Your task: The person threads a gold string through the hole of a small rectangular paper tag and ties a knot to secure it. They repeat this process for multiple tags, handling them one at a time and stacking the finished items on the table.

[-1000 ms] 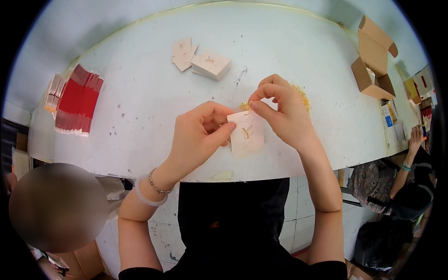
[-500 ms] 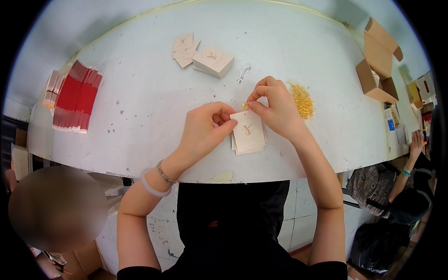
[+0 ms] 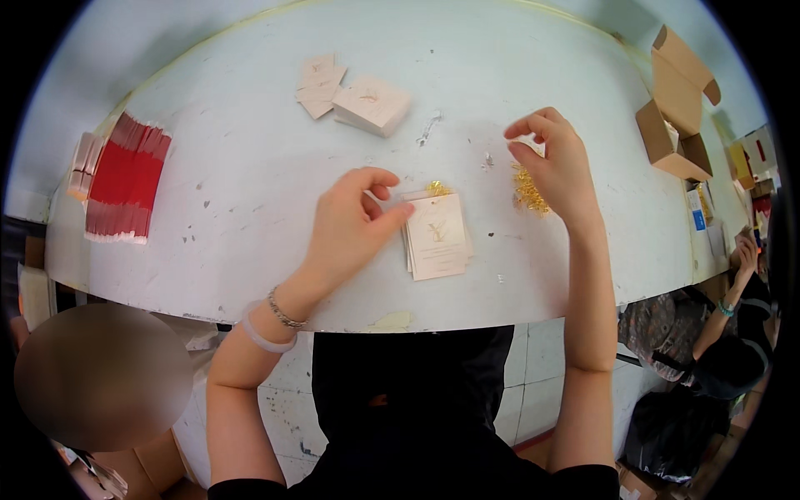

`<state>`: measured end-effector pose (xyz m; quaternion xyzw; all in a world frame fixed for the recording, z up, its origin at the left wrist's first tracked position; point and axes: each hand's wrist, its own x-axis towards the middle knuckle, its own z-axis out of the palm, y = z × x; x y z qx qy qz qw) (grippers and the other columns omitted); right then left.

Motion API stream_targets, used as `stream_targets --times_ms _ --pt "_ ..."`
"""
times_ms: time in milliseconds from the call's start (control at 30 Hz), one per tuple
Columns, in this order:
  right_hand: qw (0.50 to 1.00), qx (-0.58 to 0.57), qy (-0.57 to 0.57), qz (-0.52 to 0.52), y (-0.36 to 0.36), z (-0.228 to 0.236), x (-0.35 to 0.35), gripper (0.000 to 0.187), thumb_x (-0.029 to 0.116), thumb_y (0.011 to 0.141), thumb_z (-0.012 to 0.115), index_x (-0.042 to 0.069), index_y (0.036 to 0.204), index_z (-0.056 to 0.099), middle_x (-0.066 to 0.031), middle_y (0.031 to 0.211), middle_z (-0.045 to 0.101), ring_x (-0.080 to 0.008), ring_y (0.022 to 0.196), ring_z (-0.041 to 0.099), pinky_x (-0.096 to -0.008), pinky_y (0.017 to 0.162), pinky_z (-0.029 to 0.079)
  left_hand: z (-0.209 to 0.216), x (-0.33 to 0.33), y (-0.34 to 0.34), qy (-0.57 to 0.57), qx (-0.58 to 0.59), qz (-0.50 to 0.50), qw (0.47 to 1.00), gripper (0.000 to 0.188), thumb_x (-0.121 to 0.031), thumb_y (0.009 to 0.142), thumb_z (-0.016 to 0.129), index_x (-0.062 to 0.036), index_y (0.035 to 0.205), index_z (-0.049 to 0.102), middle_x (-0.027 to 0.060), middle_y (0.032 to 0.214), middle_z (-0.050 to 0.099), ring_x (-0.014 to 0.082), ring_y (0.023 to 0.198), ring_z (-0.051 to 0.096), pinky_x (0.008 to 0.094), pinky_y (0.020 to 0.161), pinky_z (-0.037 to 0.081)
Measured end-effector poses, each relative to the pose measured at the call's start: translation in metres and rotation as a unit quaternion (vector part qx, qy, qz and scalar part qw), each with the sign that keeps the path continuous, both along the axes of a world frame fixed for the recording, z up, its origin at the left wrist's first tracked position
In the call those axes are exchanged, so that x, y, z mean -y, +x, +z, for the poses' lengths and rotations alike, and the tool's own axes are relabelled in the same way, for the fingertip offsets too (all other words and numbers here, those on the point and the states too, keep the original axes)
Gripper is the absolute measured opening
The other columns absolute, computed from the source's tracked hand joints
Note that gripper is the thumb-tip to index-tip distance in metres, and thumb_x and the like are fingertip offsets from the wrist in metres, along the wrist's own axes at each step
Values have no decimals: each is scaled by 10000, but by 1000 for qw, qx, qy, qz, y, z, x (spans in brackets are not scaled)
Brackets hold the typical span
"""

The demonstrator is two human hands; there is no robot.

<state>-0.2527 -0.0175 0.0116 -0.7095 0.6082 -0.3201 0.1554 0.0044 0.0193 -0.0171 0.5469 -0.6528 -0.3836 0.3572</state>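
A small stack of cream cards (image 3: 437, 237) with a gold design lies in front of me, its edges uneven. My left hand (image 3: 352, 218) is beside it with thumb and fingers apart, the thumb tip touching the top card's upper left corner. Shiny gold bits (image 3: 437, 188) show at the stack's top edge. To the right, my right hand (image 3: 554, 162) hovers over a pile of small gold pieces (image 3: 528, 193), thin and pin-like. Its thumb and forefinger are parted, and I see nothing between them. The hand hides part of the pile.
Farther back sit a thicker stack of cream cards (image 3: 372, 104) and several loose ones (image 3: 320, 86). Red, pale-ended packets (image 3: 129, 179) lie at left. An open cardboard box (image 3: 673, 142) stands at right. Other people are near both sides, one hand (image 3: 746, 252) at far right.
My right hand has left the card's top edge and moved right to the gold pile. My left hand has loosened its pinch on the card and shifted slightly left.
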Motion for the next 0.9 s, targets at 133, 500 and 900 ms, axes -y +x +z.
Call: stream_targets --times_ms 133,500,900 --pt "992 -114 47 18 -20 -10 -14 68 67 755 709 65 781 646 -65 912 578 -257 928 527 -387 812 430 13 26 23 -14 -15 55 998 241 -131 826 731 -9 1012 637 22 859 590 58 620 521 218 548 432" --pt "997 17 72 -2 -23 -13 -22 50 5 767 685 -1 777 637 -85 812 614 -227 802 587 -336 717 473 28 20 6 -55 -26 14 998 194 -86 856 691 -11 1026 635 -7 846 580 31 679 527 176 565 410" --pt "999 34 -6 -42 -27 -17 -24 86 0 824 663 -19 908 654 -143 808 698 -247 731 670 -309 686 518 31 3 -15 -51 -73 -36 995 153 -91 869 679 -23 1002 645 -24 791 584 25 663 509 188 551 408"
